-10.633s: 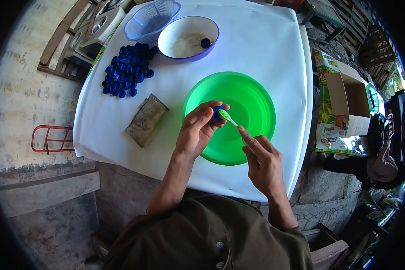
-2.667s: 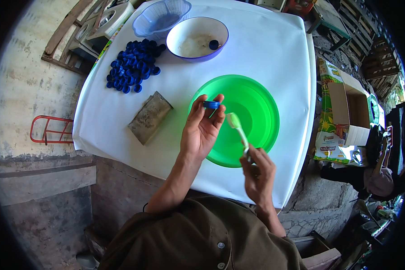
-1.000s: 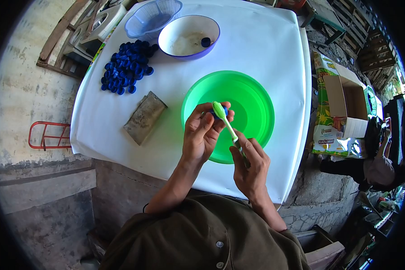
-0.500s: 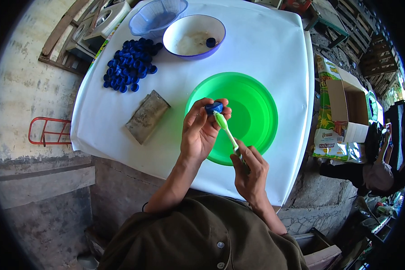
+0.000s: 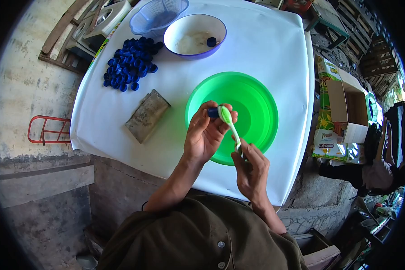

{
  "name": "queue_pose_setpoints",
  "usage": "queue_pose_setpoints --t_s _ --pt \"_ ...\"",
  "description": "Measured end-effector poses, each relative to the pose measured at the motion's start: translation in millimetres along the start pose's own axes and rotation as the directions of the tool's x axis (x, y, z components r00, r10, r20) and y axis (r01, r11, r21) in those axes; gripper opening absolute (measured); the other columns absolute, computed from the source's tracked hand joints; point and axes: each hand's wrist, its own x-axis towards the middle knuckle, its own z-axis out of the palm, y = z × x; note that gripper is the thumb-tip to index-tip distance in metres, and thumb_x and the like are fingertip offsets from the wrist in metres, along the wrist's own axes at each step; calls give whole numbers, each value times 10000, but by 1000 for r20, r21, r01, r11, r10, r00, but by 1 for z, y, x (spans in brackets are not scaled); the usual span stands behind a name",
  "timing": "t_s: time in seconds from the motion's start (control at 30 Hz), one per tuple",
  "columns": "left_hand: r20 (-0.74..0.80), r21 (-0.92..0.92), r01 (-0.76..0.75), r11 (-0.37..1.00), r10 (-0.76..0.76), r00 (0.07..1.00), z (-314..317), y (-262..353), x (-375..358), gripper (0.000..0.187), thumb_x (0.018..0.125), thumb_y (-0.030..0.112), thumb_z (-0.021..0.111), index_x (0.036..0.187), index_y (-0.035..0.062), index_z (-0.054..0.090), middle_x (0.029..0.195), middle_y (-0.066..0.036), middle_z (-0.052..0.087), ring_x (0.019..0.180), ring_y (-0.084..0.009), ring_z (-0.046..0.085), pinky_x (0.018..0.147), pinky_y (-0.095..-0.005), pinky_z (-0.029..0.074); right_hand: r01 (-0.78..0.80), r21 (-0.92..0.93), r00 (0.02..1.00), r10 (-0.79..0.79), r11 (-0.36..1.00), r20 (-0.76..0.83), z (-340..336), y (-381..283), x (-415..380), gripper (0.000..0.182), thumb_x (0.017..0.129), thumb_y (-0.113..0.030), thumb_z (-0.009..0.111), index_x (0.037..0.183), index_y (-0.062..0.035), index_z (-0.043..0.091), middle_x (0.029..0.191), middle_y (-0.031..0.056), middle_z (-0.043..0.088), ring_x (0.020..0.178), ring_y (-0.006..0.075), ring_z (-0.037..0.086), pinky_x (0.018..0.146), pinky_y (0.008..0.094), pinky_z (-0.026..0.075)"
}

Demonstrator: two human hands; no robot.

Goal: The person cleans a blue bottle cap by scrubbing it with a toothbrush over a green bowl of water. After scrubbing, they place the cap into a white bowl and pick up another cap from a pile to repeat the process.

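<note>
Head view: I log left hand (image 5: 200, 138) pinching blue cap (image 5: 212, 112) above green basin (image 5: 266, 118), right hand (image 5: 252, 171) gripping toothbrush (image 5: 227, 116), its long axis running forward-left to the cap's right side.

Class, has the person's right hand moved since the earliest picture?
Yes: judged against the green basin, the right hand now sits further left in the view.

Our left hand (image 5: 201, 135) and right hand (image 5: 255, 168) bar the green basin (image 5: 265, 119)'s near rim; we can pass along the worktop (image 5: 291, 108)'s right edge, or between basin and grey block (image 5: 147, 117). Blue caps (image 5: 131, 62), bowl (image 5: 177, 33) and basket (image 5: 154, 20) crowd the far left corner.
</note>
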Motion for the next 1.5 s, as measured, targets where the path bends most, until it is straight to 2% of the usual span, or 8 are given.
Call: queue_pose_setpoints --t_s 0.2,0.6,0.7,0.8,1.1,1.2,1.33,1.5 --pt "-36 -161 12 987 -18 999 6 5 1 346 1022 241 558 1302 44 507 1308 -218 578 1283 -365 545 1100 -464 473 20 49 1000 -20 999 -2 4 7 0 370 843 61 683 1209 22 645 732 123 563 591 230 529 536 337 416" --pt "21 -94 -7 996 9 1000 2 4 1 308 1026 201 535 1298 57 521 1314 -191 607 1281 -314 564 1202 -484 320 -85 156 996 80 984 40 4 5 -5 310 869 66 661 1178 47 647 733 124 558 606 212 533 571 323 438" --pt "16 68 -28 997 27 1000 -3 5 1 308 1021 186 548 1293 45 522 1302 -199 608 1261 -324 579 1180 -485 359 -1 77 1000 -1 997 22 1 5 -2 318 893 57 627 1209 34 649 729 65 548 600 114 491 525 284 387" --pt "-25 176 -43 984 48 999 2 -1 -1 284 1020 181 553 1261 29 541 1300 -212 599 1192 -311 622 1150 -491 400 -8 39 1000 9 999 -24 1 -1 8 317 855 59 676 1170 32 648 752 140 585 592 252 551 546 335 438" --pt "-42 220 3 975 7 999 -1 1 -6 275 1030 182 528 1269 47 528 1313 -232 581 1158 -305 642 1123 -481 428 24 3 1000 -24 1000 -3 3 0 3 327 851 58 678 1175 32 642 782 154 608 604 287 569 547 357 441" --pt "-15 135 34 990 -33 999 4 -3 -7 283 1031 183 524 1280 50 518 1334 -230 572 1203 -326 615 1137 -481 418 10 32 1000 -9 999 -20 3 1 11 323 851 62 677 1170 33 644 773 150 603 604 268 565 551 346 438" --pt "1 -33 24 999 -24 1000 4 -1 -4 282 1034 172 514 1291 57 506 1346 -224 566 1274 -330 563 1169 -487 384 7 103 1000 -4 995 -24 3 10 -4 307 880 53 636 1187 45 648 718 60 530 573 110 438 515 281 351" --pt "-14 -196 53 979 -57 998 5 -5 -3 268 1027 145 525 1289 88 521 1364 -219 550 1310 -320 531 1204 -478 336 -48 96 999 48 994 -2 -2 8 -4 321 886 55 633 1205 40 649 711 49 514 565 94 423 507 265 337"
